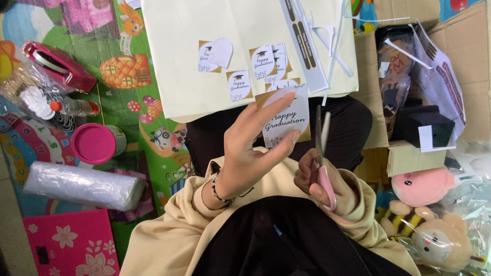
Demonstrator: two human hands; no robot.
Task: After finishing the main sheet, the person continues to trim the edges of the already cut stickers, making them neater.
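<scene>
Head view is looking straight down at someone sitting on a colourful play mat and cutting paper. Their left hand is pinching a printed paper label, a white circle on a tan square, between thumb and fingertips, holding it up in front of their lap. Their right hand is wrapped around the pink handles of a pair of scissors, with the blades pointing up just beside the label's right edge and looking nearly closed. So both hands are clamped on something and sitting close together, not touching.

Handling-wise, I'd say that label is featherweight and floppy: thin paper that's going to bend or crease if squeezed hard, and tear if tugged. Gripping it by the tan border, on the side away from the blades, seems like the safest spot, and that's roughly where the fingers are sitting. It doesn't look slippery.

More of the same labels are lying on a big cream sheet ahead, along with white offcut strips. A pink tape dispenser, a pink-lidded tub and a plastic-wrapped roll are sitting off to the left, with plush toys in a cardboard box on the right.
</scene>
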